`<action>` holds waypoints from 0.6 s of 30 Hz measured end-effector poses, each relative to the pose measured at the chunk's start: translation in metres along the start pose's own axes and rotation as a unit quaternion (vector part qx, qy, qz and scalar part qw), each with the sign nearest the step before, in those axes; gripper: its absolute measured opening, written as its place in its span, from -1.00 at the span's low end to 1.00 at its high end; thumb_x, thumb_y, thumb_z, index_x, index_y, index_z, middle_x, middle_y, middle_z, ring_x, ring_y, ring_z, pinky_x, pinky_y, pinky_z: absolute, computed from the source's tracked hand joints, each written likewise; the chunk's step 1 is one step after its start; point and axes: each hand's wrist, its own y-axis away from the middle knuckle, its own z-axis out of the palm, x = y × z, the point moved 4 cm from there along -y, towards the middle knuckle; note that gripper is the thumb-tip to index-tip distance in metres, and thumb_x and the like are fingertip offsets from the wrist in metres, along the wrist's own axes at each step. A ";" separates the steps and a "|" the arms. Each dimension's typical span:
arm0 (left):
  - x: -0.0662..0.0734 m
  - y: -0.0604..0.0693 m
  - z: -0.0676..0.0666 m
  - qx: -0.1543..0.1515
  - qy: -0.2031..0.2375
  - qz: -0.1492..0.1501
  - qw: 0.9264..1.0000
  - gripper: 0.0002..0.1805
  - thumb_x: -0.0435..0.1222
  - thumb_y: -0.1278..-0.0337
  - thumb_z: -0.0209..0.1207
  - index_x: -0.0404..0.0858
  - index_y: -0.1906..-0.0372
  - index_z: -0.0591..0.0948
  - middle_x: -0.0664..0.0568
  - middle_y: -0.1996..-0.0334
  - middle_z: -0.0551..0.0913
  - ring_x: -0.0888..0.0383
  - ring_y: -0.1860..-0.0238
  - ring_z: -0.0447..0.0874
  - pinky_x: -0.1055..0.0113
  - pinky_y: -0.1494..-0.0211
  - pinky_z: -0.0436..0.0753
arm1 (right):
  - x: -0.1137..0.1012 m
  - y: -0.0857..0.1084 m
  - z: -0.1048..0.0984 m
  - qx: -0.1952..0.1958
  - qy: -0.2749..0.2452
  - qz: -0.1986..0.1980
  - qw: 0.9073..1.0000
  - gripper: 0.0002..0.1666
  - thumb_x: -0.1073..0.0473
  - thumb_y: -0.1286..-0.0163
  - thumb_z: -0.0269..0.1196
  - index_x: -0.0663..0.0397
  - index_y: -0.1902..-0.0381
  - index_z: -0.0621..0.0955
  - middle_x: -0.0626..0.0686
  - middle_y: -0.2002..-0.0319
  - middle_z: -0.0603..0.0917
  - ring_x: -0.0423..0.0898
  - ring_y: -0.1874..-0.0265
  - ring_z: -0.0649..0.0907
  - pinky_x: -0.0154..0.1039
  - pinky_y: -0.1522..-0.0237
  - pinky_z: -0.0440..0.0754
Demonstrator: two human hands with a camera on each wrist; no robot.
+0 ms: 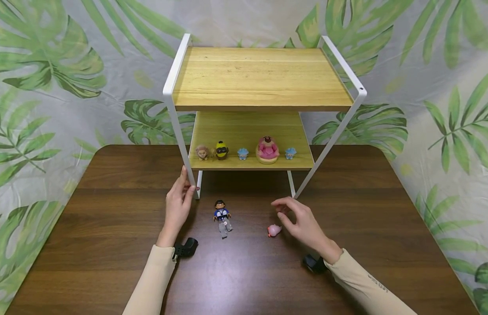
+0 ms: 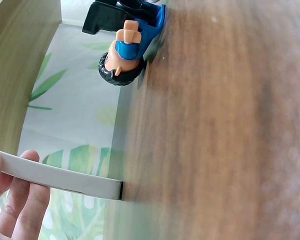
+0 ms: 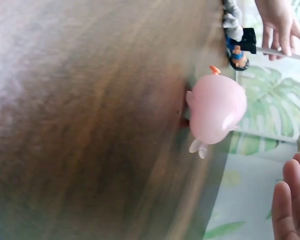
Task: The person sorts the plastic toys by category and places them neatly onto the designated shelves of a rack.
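My left hand (image 1: 178,205) grips the front left leg (image 2: 65,179) of a white-framed wooden shelf, with thumb and fingers on either side of it. The fingers of my right hand (image 1: 300,221) are loosely bent and hold nothing, near the front right leg. Just left of that hand, a small pink round toy (image 1: 274,230) with an orange bit lies on the table; the right wrist view shows its smooth pink body (image 3: 217,109) close up. Between my hands a toy figure (image 1: 222,218) with black hair, blue top and grey legs lies on its back.
On the lower shelf board (image 1: 247,127) several small toys stand in a row, among them a pink bear (image 1: 268,150), a yellow-and-black figure (image 1: 221,150) and a brown figure (image 1: 202,152). The upper board (image 1: 255,76) is bare wood. A leaf-patterned cloth (image 1: 47,57) hangs behind the brown table (image 1: 121,210).
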 end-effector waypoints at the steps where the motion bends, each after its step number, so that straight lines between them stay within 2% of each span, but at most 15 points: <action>1: 0.000 0.000 0.000 0.000 0.000 0.000 1.000 -0.04 -0.58 -0.18 0.14 0.22 -0.50 0.05 -0.19 0.37 0.54 -0.02 0.41 0.61 0.15 0.36 0.61 | 0.001 0.001 0.001 -0.009 -0.001 0.004 1.000 -0.59 0.56 -0.13 0.25 0.19 0.06 0.59 0.06 0.26 0.64 -0.15 0.31 0.61 -0.16 0.30 0.62; 7: 0.000 0.000 0.000 -0.001 0.003 0.000 1.000 -0.05 -0.58 -0.18 0.14 0.21 -0.50 0.05 -0.20 0.38 0.53 -0.03 0.41 0.62 0.16 0.37 0.61 | 0.005 0.007 0.006 -0.065 0.006 0.037 0.997 -0.62 0.43 -0.16 0.30 0.13 0.04 0.58 0.07 0.22 0.63 -0.16 0.28 0.61 -0.14 0.25 0.61; 10: 0.001 0.000 0.000 -0.002 0.003 -0.002 1.000 -0.06 -0.56 -0.19 0.14 0.21 -0.50 0.06 -0.19 0.38 0.53 -0.03 0.41 0.62 0.25 0.34 0.60 | 0.006 0.010 0.009 -0.095 0.024 0.061 0.993 -0.65 0.35 -0.18 0.33 0.10 0.04 0.59 0.04 0.18 0.63 -0.14 0.25 0.59 -0.16 0.24 0.60; 15: 0.002 0.000 -0.001 -0.001 0.001 -0.004 1.000 -0.09 -0.54 -0.21 0.14 0.18 -0.51 0.06 -0.19 0.39 0.53 -0.04 0.40 0.61 0.16 0.33 0.61 | 0.006 0.013 0.013 -0.136 0.069 0.098 0.983 -0.68 0.14 -0.23 0.37 0.02 0.06 0.61 -0.06 0.16 0.63 -0.17 0.24 0.57 -0.23 0.24 0.58; 18: 0.002 0.000 -0.001 -0.003 0.002 -0.008 1.000 -0.08 -0.53 -0.22 0.14 0.20 -0.50 0.05 -0.19 0.38 0.52 -0.05 0.39 0.62 0.07 0.35 0.61 | 0.006 0.015 0.016 -0.151 0.085 0.099 0.980 -0.69 0.09 -0.23 0.38 0.01 0.08 0.62 -0.10 0.21 0.61 -0.18 0.27 0.57 -0.27 0.27 0.55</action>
